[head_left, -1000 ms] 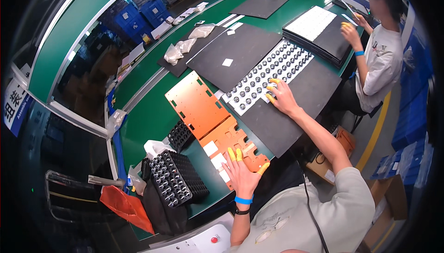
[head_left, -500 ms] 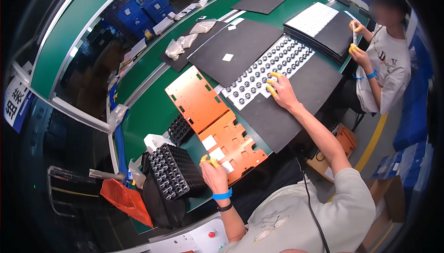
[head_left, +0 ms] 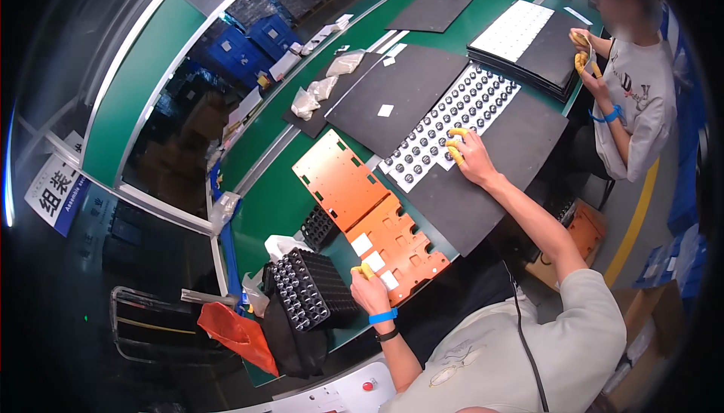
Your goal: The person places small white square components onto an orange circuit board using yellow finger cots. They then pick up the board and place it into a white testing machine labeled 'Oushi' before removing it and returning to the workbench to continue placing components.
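Black round parts (head_left: pixel 408 178) are arranged on the white sheet (head_left: pixel 409 187). The right hand (head_left: pixel 473 159) is bent over them, the left hand (head_left: pixel 369 292) is curled beside white cards (head_left: pixel 389 280) — whether anything is grasped cannot be told. Neighbouring parts should be kept undisturbed.

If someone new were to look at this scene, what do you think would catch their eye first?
Probably the bright orange panels at the centre of the green table. Next would be the white sheet dotted with rows of round black pieces, to their right, with the yellow-tipped right hand at its near side. At lower left, a black rack of shiny round parts stands out, left of the left hand.
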Available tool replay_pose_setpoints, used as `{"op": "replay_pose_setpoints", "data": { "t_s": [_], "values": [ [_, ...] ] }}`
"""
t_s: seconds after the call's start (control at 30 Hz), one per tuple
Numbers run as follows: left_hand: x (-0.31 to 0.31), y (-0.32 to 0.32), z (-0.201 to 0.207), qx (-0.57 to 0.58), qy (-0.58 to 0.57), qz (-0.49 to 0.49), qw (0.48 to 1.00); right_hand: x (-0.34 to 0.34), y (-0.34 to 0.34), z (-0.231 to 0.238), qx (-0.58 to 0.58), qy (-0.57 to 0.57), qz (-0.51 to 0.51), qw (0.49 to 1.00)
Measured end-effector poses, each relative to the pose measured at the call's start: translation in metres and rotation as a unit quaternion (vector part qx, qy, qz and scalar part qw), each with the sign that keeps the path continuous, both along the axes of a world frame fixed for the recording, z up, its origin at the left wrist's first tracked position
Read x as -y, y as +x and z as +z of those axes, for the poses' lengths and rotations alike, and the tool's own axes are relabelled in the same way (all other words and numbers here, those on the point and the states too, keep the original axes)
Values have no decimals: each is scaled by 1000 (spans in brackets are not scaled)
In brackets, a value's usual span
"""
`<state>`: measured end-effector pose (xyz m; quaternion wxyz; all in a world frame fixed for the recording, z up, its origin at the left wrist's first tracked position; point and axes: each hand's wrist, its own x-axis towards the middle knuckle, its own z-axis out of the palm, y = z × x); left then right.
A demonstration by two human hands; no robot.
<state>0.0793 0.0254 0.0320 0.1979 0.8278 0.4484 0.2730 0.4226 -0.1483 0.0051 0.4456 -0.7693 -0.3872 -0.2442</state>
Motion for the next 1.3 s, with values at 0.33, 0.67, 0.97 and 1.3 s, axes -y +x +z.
{"op": "replay_pose_setpoints", "data": {
  "t_s": [0.33, 0.67, 0.97, 1.3],
  "values": [
    [-15, -2, 6, 73, 39, -36, 996, -2, -68, 35, 12, 107, 140, 984],
    [26, 7, 13, 461, -678, -224, 528, -9, -182, 82, -113, 72, 314, 940],
    [58, 21, 6, 480, -725, -207, 449, -15, -191, 75, -170, 59, 264, 948],
    [40, 52, 4, 350, -613, -170, 688, -14, -113, 54, -84, 14, 84, 993]
  ]
}}
